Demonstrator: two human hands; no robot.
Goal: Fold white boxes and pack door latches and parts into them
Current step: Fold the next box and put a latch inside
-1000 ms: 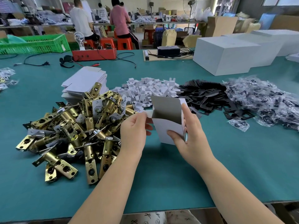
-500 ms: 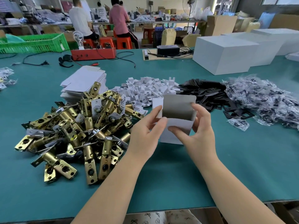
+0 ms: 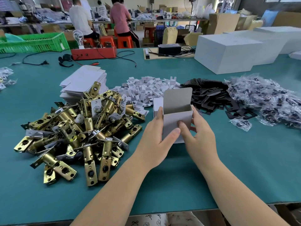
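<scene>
A small white box (image 3: 176,118) stands upright in the middle of the green table (image 3: 244,168), its top open and the lid flap raised behind. My left hand (image 3: 158,141) holds its left side, thumb across the front. My right hand (image 3: 197,137) grips the right side, thumb on the front face. A heap of brass door latches (image 3: 78,132) lies to the left. Flat white box blanks (image 3: 83,80) are stacked behind the latches. White card inserts (image 3: 146,90), black plates (image 3: 211,97) and bagged parts (image 3: 267,98) lie in piles beyond the box.
Large white cartons (image 3: 228,51) stand at the back right. A red device (image 3: 94,53) with cables and a green crate (image 3: 32,43) sit at the far edge. People sit on orange stools behind the table. The table's front edge runs just below my forearms.
The box has been turned upright with its open top facing up. My left hand moved from the flap to the box's left side, and both hands now hold it squarely.
</scene>
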